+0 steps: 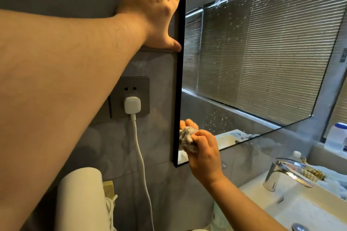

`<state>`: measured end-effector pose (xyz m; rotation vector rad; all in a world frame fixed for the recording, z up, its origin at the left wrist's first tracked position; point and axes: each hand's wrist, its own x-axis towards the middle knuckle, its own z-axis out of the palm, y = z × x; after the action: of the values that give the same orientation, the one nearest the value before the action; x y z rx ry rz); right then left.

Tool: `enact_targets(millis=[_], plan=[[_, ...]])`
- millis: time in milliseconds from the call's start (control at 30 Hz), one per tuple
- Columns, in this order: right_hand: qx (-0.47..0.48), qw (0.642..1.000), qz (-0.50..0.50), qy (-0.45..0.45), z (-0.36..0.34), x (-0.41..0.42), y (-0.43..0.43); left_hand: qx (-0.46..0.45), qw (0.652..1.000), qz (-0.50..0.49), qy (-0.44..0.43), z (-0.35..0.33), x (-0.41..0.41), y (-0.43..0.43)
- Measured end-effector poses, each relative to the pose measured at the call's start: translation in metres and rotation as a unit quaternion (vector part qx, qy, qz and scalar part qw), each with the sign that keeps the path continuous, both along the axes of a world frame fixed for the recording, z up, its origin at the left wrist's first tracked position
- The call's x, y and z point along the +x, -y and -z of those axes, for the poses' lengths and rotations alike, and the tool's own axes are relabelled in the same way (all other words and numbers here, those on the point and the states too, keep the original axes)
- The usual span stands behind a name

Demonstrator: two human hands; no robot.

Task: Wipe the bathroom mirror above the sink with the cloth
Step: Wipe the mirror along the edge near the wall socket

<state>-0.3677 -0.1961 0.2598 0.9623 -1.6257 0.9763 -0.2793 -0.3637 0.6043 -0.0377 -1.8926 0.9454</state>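
The black-framed mirror fills the upper right, speckled with dried water spots and reflecting window blinds. My left hand lies flat and open on the grey wall, fingers touching the mirror's left frame edge. At the mirror's lower left corner my right hand grips a crumpled grey-white cloth, pressed against the glass. The hand's reflection shows just above the cloth.
A grey wall socket with a white plug and cable sits left of the mirror. Below it stands a white hair dryer. A chrome faucet rises over the white sink at lower right; a white bottle stands on the ledge.
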Motion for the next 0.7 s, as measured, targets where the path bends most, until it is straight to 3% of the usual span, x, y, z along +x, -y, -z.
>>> enact_targets(millis=[700], plan=[[0.012, 1.000, 0.001, 0.028, 0.0114, 0.0042, -0.0016, 0.049, 0.998, 0.015, 0.025, 0.0018, 0.0012, -0.0005]])
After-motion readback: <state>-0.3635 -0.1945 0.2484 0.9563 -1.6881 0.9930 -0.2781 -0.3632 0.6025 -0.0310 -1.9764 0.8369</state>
